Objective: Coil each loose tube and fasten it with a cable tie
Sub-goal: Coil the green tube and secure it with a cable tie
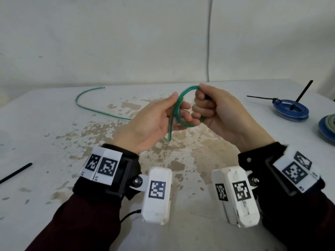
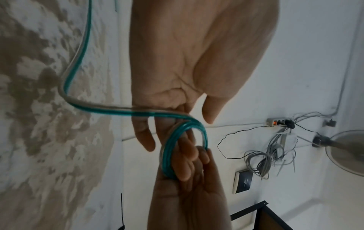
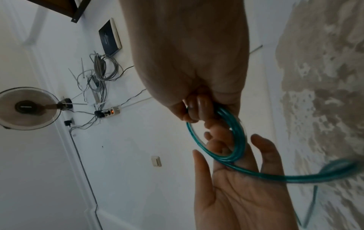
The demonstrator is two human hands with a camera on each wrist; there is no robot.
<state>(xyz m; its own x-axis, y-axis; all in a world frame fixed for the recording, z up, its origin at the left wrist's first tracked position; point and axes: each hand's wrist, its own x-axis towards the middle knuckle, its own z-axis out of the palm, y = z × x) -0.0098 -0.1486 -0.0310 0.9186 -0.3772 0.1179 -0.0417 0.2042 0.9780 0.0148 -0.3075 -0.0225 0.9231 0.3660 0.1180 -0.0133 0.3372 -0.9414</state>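
A green translucent tube [image 1: 186,89] is wound into a small coil of several loops, held above the table between my hands. My right hand [image 1: 203,109] grips the coil's right side in a fist; in the right wrist view its curled fingers [image 3: 199,107] close round the loops [image 3: 275,177]. My left hand [image 1: 178,105] is open, palm up, with its fingers [image 2: 145,140] reaching through the coil [image 2: 167,149] and the thumb apart. The tube's loose tail [image 1: 81,105] runs off the left palm, down to the table and away to the far left.
A blue coil [image 1: 291,109] fastened with a black cable tie lies at the far right, with another coil [image 1: 328,129] at the right edge. A loose black cable tie [image 1: 16,173] lies at the left edge and another [image 1: 305,90] behind the blue coil. The white table [image 1: 54,178] has worn brown patches.
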